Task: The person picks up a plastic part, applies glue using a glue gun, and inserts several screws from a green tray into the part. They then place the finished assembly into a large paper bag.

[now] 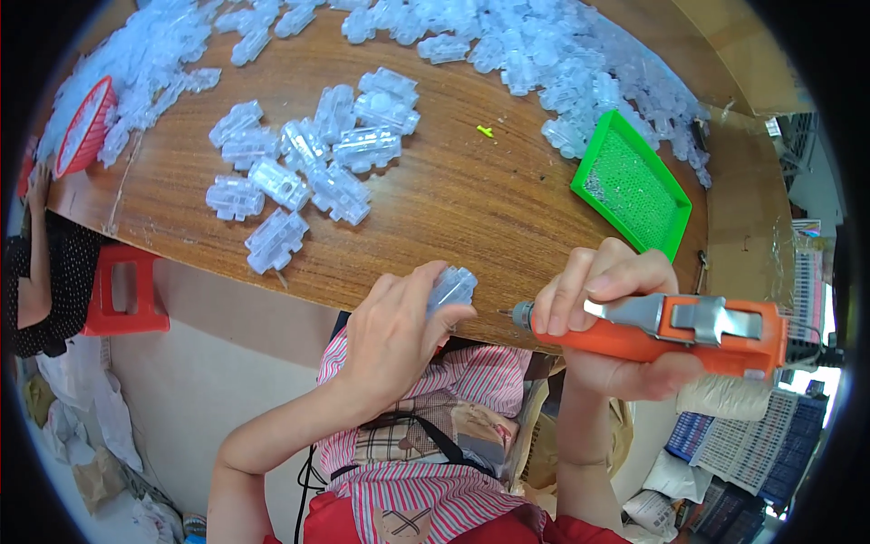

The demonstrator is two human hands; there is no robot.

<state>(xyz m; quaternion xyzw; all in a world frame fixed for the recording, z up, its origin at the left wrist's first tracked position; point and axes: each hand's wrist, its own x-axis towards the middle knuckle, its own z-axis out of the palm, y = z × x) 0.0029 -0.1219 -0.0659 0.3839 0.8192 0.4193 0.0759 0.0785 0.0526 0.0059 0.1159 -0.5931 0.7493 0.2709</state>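
Round wooden table [471,199], green tray [632,186] at 2 o'clock; left hand [394,331] clutching clear plastic part [451,288], right hand [607,313] gripping orange screwdriver [689,334].

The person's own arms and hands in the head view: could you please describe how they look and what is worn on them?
Both forearms come up from the lower edge and are bare, with no sleeves reaching them. The left hand and the right hand wear no gloves, and no rings, watch or bracelet show. The fingernails are short and unpainted. No cables or markings are visible on either arm.
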